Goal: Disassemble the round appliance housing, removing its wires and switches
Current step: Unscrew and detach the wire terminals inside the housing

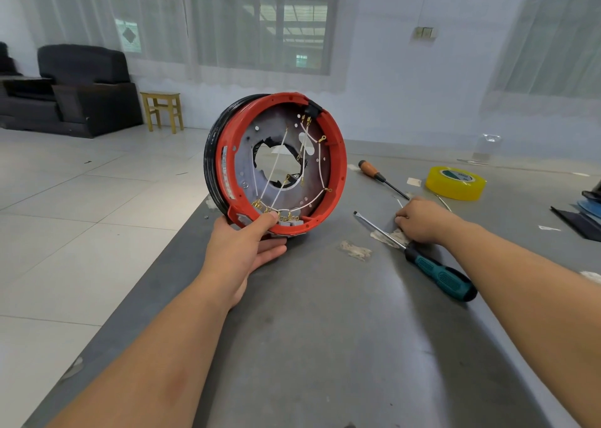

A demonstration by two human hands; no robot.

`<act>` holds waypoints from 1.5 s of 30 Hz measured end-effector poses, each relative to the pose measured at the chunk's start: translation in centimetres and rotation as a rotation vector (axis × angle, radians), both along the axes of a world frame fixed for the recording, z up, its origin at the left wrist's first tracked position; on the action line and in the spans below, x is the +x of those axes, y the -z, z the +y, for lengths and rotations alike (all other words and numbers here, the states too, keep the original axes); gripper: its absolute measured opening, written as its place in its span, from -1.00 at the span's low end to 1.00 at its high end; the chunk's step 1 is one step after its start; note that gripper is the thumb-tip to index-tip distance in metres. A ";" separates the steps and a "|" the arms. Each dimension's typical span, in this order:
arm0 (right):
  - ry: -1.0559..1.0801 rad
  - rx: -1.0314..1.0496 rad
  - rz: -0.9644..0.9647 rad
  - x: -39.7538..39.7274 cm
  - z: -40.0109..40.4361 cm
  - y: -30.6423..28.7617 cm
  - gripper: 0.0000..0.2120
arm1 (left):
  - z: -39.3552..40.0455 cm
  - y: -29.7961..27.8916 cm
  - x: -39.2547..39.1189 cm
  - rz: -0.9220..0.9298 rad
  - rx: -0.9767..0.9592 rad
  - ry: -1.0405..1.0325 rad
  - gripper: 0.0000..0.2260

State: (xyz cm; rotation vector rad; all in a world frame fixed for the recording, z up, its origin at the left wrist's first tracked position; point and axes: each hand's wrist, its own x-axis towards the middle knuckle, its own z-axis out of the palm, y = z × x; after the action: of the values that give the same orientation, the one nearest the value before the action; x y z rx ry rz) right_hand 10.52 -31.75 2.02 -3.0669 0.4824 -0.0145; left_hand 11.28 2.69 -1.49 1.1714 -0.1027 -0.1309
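Note:
The round appliance housing [338,164], a red ring with a black outer band, stands on edge near the grey table's far left corner. Its open side faces me, showing a metal plate with a ragged central hole. White wires [320,167] with brass terminals cross the plate to grey switches [287,219] at the bottom rim. My left hand [245,249] grips that bottom rim, thumb on the inside edge. My right hand [422,219] lies on the table to the right with curled fingers touching a thin loose wire [399,202]. Whether it pinches the wire is hidden.
A teal-handled flat screwdriver [419,258] lies just under my right hand. An orange-handled screwdriver [380,177] and a yellow tape roll [455,183] sit farther back. Dark flat items [582,216] are at the right edge. The table [325,346] ends to the left, over tiled floor.

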 end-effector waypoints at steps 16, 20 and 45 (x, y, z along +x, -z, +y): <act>-0.048 -0.097 -0.012 0.0 -0.7 0.1 -0.64 | -0.1 0.1 0.0 -0.004 0.005 -0.002 -0.63; -0.025 -0.109 0.042 0.7 -0.8 0.0 -0.61 | -0.1 0.1 0.0 -0.005 0.007 0.000 -0.60; -0.165 0.603 -0.450 -8.2 13.1 0.5 -0.66 | 0.4 -0.6 -1.0 0.014 0.022 0.103 -0.50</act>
State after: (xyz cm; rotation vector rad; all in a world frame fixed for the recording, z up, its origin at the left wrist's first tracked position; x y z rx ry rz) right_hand 2.30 -18.66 1.49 -2.3957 0.1602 -0.4519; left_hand 10.28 3.06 -0.86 1.1867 -0.1492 -0.2313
